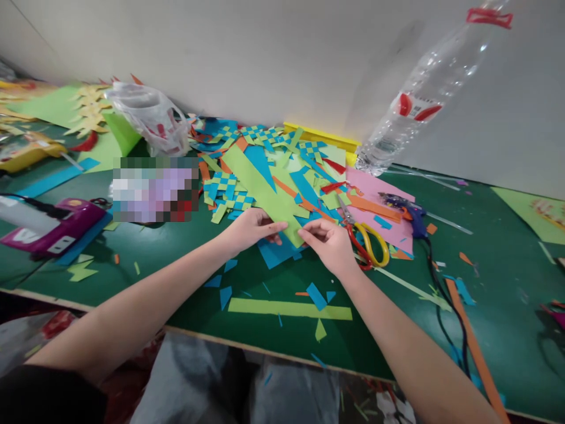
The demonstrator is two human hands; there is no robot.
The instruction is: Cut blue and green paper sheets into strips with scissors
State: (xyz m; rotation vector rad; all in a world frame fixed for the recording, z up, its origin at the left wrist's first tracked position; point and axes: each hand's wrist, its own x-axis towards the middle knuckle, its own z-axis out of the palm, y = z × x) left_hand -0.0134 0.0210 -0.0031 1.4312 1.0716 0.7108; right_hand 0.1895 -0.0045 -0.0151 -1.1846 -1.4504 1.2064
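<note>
Between my two hands is a long light-green paper strip (pixel 265 188), slanting away to the upper left. My left hand (pixel 256 228) pinches its near end from the left, thumb on top. At the right corner of that same end, my right hand (pixel 325 238) grips it between thumb and fingertips. A blue paper piece (pixel 276 252) lies beneath the strip. Behind are woven blue-and-green paper pieces (pixel 227 188) in a loose heap. Scissors (pixel 364 235) with red and yellow handles lie just right of my right hand.
A clear plastic bottle (pixel 415 106) leans at the back right. A blue glue gun (pixel 410 215) with a black cord lies on pink paper (pixel 375 227). At left are a purple-and-white device (pixel 66 227) and a plastic bag (pixel 148 118). A green strip (pixel 289 309) lies near the table edge.
</note>
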